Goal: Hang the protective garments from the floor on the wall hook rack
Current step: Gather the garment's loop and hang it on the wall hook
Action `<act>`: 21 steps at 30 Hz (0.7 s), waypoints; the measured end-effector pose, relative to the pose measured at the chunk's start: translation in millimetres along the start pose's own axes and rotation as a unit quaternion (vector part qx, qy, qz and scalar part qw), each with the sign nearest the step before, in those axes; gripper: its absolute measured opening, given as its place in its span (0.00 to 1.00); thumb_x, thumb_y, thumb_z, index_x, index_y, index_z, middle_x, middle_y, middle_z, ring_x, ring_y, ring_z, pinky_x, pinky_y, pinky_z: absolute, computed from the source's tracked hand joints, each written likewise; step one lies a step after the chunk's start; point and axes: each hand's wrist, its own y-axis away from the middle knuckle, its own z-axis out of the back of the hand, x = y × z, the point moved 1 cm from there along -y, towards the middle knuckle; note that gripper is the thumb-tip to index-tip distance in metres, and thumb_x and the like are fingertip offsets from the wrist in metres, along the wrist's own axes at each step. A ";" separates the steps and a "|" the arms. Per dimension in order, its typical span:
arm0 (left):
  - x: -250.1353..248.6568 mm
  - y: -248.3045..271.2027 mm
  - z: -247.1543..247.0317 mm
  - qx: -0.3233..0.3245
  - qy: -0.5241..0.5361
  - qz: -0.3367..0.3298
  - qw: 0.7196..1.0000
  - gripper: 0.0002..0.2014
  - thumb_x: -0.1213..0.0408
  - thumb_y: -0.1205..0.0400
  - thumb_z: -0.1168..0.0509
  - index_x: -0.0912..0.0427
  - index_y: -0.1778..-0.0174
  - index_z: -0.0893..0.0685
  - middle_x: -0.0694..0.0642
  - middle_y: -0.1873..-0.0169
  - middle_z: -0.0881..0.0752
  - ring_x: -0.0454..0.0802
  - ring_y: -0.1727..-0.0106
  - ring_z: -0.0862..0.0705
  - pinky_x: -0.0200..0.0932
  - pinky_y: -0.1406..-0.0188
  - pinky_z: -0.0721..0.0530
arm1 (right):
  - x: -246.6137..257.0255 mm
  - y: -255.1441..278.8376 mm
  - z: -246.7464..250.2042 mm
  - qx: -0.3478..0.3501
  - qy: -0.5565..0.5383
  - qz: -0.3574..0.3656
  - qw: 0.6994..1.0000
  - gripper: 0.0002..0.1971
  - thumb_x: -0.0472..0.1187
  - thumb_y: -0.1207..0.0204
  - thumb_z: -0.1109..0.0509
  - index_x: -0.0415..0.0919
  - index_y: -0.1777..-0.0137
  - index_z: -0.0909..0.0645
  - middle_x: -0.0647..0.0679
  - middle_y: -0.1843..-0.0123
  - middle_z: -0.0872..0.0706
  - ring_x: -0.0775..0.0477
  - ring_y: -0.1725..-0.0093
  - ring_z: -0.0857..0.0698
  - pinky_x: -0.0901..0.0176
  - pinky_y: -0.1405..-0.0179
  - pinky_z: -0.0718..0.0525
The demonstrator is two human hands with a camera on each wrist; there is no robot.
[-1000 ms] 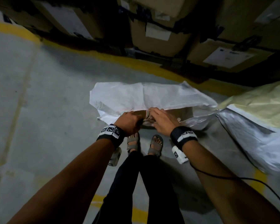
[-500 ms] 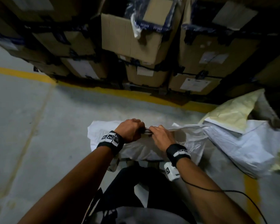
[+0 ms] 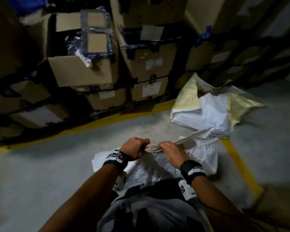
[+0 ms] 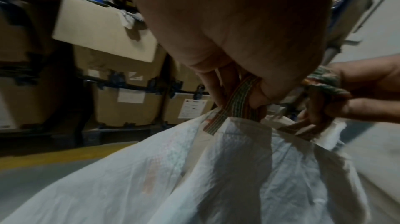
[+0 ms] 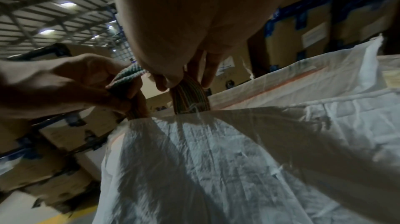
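A white woven garment (image 3: pixel 147 169) hangs from a striped strap (image 3: pixel 151 147) that both my hands hold in front of my body. My left hand (image 3: pixel 135 149) is fisted round the strap's left end. My right hand (image 3: pixel 170 150) grips its right end, fingers curled over it. In the left wrist view the strap (image 4: pixel 237 103) runs from my fingers down into the white fabric (image 4: pixel 216 176). The right wrist view shows the strap (image 5: pixel 189 97) under my thumb and the white fabric (image 5: pixel 216 159) draped below. No hook rack is in view.
A second white and pale yellow garment (image 3: pixel 208 111) lies crumpled on the grey floor (image 3: pixel 40 173) to the right. Stacked cardboard boxes (image 3: pixel 90 64) stand behind a yellow floor line (image 3: pixel 107 118). Another yellow line (image 3: pixel 241 166) runs down the right side.
The garment has come up off the floor, held by its strap in both hands. My view has risen, so the box stacks and the second garment now show more fully.
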 end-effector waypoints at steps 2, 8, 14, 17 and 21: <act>-15.6 -7.4 -5.9 0.015 -0.009 -0.046 0.999 0.03 0.57 0.18 0.33 0.48 0.51 0.20 0.51 0.63 0.12 0.56 0.63 0.14 0.48 0.64 0.18 | -4.2 27.1 3.0 -0.020 0.003 -0.033 0.999 0.18 0.26 0.29 0.35 0.41 0.41 0.17 0.43 0.51 0.13 0.40 0.51 0.15 0.51 0.51 0.16; -80.1 -55.9 -9.4 0.036 -0.050 -0.161 0.985 0.07 0.58 0.19 0.36 0.47 0.47 0.19 0.52 0.58 0.10 0.58 0.58 0.12 0.51 0.61 0.16 | -39.7 102.4 27.5 -0.092 -0.012 -0.155 0.984 0.24 0.27 0.25 0.37 0.50 0.33 0.28 0.43 0.47 0.12 0.36 0.51 0.12 0.44 0.55 0.12; -154.6 -106.9 -15.8 0.043 -0.078 -0.264 0.960 0.11 0.60 0.19 0.37 0.47 0.43 0.16 0.51 0.56 0.09 0.57 0.57 0.12 0.50 0.59 0.15 | -77.9 172.1 43.6 -0.157 -0.003 -0.214 0.964 0.30 0.30 0.22 0.35 0.57 0.26 0.34 0.47 0.42 0.12 0.41 0.47 0.11 0.47 0.50 0.11; -190.1 -128.6 -26.8 0.047 -0.093 -0.295 0.950 0.11 0.61 0.20 0.38 0.50 0.43 0.15 0.51 0.55 0.09 0.56 0.57 0.12 0.49 0.59 0.16 | -100.7 203.8 54.9 -0.180 -0.003 -0.218 0.959 0.27 0.32 0.21 0.36 0.57 0.27 0.32 0.48 0.40 0.13 0.42 0.45 0.12 0.48 0.50 0.11; -234.5 -159.2 -50.5 0.056 -0.121 -0.310 0.942 0.13 0.60 0.21 0.39 0.49 0.42 0.16 0.51 0.55 0.09 0.57 0.57 0.11 0.52 0.57 0.14 | -135.0 242.6 69.2 -0.208 0.010 -0.220 0.953 0.26 0.31 0.22 0.35 0.54 0.27 0.28 0.48 0.38 0.12 0.42 0.44 0.12 0.50 0.49 0.11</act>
